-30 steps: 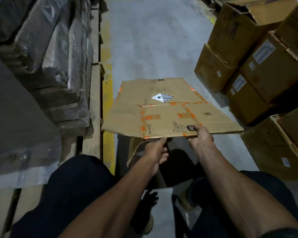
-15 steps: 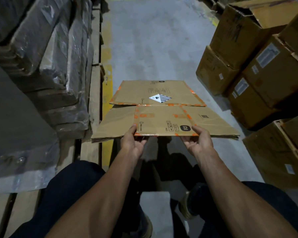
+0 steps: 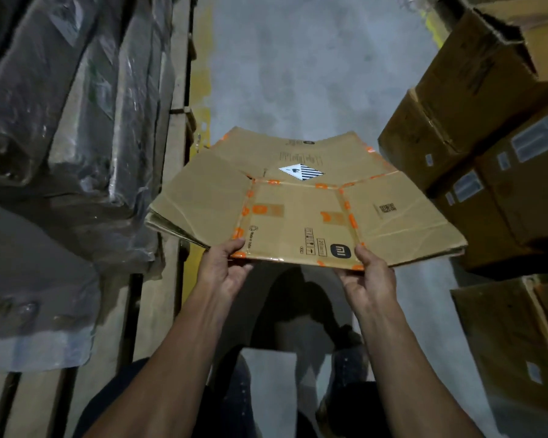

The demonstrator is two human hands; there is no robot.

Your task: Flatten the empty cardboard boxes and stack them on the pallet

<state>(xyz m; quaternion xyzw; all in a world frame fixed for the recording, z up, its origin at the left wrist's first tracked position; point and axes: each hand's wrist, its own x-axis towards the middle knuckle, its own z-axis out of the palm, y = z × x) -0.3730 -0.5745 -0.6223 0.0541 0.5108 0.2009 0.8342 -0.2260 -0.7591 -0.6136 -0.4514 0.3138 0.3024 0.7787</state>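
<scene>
While both hands clamp its near edge, the flattened cardboard box hangs level above the concrete floor, in the aisle in front of the person's knees. The left hand pinches the near edge at the left corner of the taped centre panel, thumb on top and fingers curled beneath. The right hand grips the same edge beside the black logo, thumb on top. The box's left flap reaches over the edge of the wooden pallet, its corner close to the plastic-wrapped stacks that stand on the pallet. The right flap ends near the pile of brown cartons, with a narrow gap between them. The far edge points down the aisle, where bare floor runs on between a yellow floor line and the cartons. Below the near edge, the person's dark trousers and shoes fill the space.
</scene>
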